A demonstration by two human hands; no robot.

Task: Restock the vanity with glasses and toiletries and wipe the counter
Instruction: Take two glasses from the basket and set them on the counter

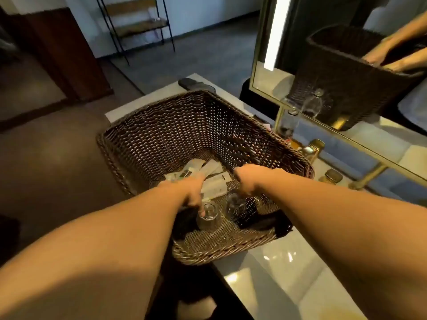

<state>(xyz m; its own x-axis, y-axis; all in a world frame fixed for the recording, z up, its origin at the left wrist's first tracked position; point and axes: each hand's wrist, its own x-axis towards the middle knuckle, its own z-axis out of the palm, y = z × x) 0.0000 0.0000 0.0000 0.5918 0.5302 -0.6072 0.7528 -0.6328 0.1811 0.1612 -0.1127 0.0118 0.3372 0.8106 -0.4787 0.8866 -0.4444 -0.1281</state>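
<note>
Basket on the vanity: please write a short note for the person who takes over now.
Left hand: inside the wicker basket, fingers on a glass; firm grip not confirmed.
Right hand: reaching onto the second glass; closure hidden.
Toiletry packets lie in the basket, a dark cloth too.
Done: basket set on the counter.
Left: place glasses and packets, wipe counter.

both forearms cut off by the near edge, right hand (pixel 246 181) fingers hidden behind a glass (pixel 234 205), left hand (pixel 193 192) covering blurred white packets (pixel 212 179), mirror (pixel 346 72) cropped at right, small gold bottles (pixel 315 146) too blurred to identify
</note>
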